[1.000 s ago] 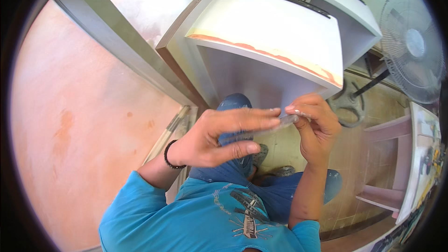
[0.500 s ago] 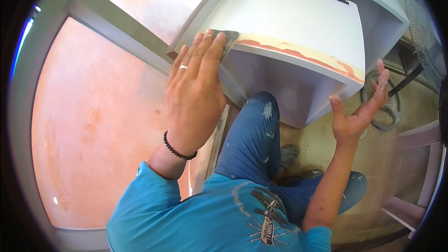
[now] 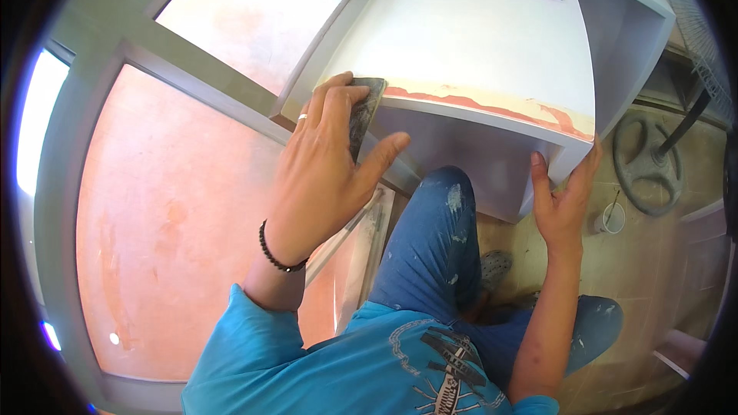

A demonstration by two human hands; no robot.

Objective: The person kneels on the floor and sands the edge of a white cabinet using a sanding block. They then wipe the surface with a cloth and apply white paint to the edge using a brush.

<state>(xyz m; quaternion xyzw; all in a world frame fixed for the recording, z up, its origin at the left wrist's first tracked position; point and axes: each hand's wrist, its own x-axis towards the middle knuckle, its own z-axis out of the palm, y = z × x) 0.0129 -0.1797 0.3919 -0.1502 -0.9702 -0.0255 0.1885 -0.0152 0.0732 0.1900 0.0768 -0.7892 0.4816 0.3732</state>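
A white cabinet box (image 3: 484, 38) has a band of cream and reddish-brown filler (image 3: 461, 98) along its near top edge. At the left end of that edge, my left hand (image 3: 323, 146) holds a dark grey, worn piece of sandpaper (image 3: 367, 111) under its fingers, the thumb spread away to the right. My right hand (image 3: 565, 204) grips the cabinet's near right corner. Its thumb lies on the front side and its fingers go round the outer side, where their tips are partly hidden.
A second white cabinet (image 3: 615, 23) stands behind at the right. A fan base (image 3: 648, 165) and a white cup (image 3: 610, 218) with a thin stick are on the tiled floor. To the left is a grey frame with pinkish panels (image 3: 177, 223). My knee (image 3: 446, 184) is close below the cabinet.
My right hand has come down from the air onto the cabinet's right corner. My left hand has tilted the sandpaper more upright at the edge, its thumb now spread out.
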